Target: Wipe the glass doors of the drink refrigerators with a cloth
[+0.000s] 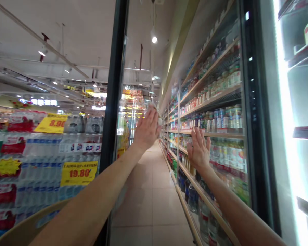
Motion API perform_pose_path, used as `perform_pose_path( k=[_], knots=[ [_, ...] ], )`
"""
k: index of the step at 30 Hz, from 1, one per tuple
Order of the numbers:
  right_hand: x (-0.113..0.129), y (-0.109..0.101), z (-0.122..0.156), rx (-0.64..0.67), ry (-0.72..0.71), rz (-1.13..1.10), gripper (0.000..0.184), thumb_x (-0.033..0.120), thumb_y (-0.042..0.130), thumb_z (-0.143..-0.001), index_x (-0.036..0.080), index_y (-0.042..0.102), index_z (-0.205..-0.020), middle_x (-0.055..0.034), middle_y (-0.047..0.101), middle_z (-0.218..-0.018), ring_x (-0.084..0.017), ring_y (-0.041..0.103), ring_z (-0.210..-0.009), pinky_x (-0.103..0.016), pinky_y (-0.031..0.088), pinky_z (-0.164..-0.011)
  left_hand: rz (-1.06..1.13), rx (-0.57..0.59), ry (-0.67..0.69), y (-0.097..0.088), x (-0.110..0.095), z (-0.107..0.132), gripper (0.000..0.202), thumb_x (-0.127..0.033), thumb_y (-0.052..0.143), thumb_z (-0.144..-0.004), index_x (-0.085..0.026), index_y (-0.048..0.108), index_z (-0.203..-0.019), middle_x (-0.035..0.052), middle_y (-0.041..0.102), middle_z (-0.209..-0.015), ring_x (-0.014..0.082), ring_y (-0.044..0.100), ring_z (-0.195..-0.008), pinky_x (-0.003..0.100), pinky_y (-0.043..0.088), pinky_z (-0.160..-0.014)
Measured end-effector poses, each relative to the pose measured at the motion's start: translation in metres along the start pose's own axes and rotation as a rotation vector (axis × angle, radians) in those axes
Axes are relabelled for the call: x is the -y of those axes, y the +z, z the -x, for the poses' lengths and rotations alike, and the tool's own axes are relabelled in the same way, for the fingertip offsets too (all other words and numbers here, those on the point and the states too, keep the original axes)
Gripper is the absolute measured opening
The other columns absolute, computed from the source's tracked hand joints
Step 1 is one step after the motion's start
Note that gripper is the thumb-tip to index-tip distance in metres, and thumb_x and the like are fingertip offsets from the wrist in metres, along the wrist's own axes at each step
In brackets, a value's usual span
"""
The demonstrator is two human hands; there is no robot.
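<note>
- Glass door (172,147): spans the view from 10 to 4 o'clock. Judged heavy, stiff and smooth; its black frame (114,89) offers the surest hold.
- Shelves (212,100): visible in the glass at 3 o'clock, bearing rows of bottles (219,82). Seen through or reflected: cannot be told.
- Bottle packs (41,147): stacked at 8 to 9 o'clock.
- Left hand (146,130): near clock centre, palm toward the glass. Fingers extended, close together, retaining the pale cloth (159,121).
- Right hand (199,150): at 4 o'clock, fingers extended, slightly apart; nothing visibly held. Glass contact cannot be confirmed.
- Pale cloth: on the left hand's 2 o'clock side, mostly covered. Judged light, soft, limp; hold its middle beneath flat fingers.
</note>
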State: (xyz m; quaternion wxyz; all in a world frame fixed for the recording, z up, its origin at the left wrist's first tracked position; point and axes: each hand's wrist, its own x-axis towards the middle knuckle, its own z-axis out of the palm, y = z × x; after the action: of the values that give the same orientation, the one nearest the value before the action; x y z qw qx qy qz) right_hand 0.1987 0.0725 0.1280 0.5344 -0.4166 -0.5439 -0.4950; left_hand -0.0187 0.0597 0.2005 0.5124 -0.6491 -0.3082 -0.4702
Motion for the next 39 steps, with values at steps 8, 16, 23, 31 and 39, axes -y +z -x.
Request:
perform_pose_path(
  k=[8,16,23,31,39],
  knots=[
    [-0.003,-0.002,-0.001,0.007,0.021,-0.077,0.057,0.028,0.032,-0.091,0.020,0.017,-0.145,-0.0132,0.037,-0.145,-0.024,0.028,-0.137,-0.052,0.019,-0.109,0.091,0.077,0.233,0.010,-0.032,0.015,0.055,-0.038,0.038,-0.091,-0.012,0.029,-0.138,0.0130,0.039,-0.143,0.0226,0.025,-0.137,0.042,0.020,-0.113],
    [0.076,-0.007,-0.042,0.131,-0.217,-0.391,0.049,0.027,0.024,-0.092,0.017,0.032,-0.139,-0.0078,0.041,-0.143,-0.015,0.030,-0.136,-0.038,0.025,-0.111,0.019,0.062,0.055,0.000,-0.011,0.029,0.079,-0.044,0.043,-0.085,-0.003,0.008,-0.143,0.0216,0.026,-0.147,0.0280,0.014,-0.140,0.049,0.013,-0.112],
    [0.072,0.008,-0.039,-0.023,-0.145,-0.161,0.037,0.032,0.039,-0.089,0.028,0.050,-0.125,-0.0027,0.047,-0.139,-0.015,0.034,-0.133,-0.043,0.014,-0.113,-0.063,0.141,0.029,-0.019,0.011,0.055,0.084,-0.057,0.043,-0.083,-0.009,0.012,-0.145,0.0170,0.025,-0.148,0.0271,0.017,-0.139,0.047,0.012,-0.112],
    [-0.033,-0.001,-0.040,-0.140,0.351,-0.090,0.048,0.031,0.034,-0.089,0.017,0.043,-0.134,-0.0166,0.040,-0.141,-0.030,0.035,-0.132,-0.060,0.025,-0.103,-0.095,0.073,-0.090,-0.010,-0.009,0.060,0.074,-0.048,0.038,-0.089,-0.010,0.008,-0.145,0.0167,0.028,-0.147,0.0293,0.019,-0.138,0.051,0.016,-0.110],
    [0.005,-0.001,-0.018,-0.008,-0.099,-0.095,0.043,0.027,0.039,-0.088,0.026,0.046,-0.131,-0.0076,0.047,-0.139,-0.020,0.037,-0.132,-0.047,0.018,-0.111,-0.053,0.032,-0.119,-0.007,-0.009,0.062,0.077,-0.049,0.043,-0.087,-0.016,0.007,-0.146,0.0151,0.028,-0.147,0.0290,0.024,-0.137,0.052,0.017,-0.110]
  ],
)
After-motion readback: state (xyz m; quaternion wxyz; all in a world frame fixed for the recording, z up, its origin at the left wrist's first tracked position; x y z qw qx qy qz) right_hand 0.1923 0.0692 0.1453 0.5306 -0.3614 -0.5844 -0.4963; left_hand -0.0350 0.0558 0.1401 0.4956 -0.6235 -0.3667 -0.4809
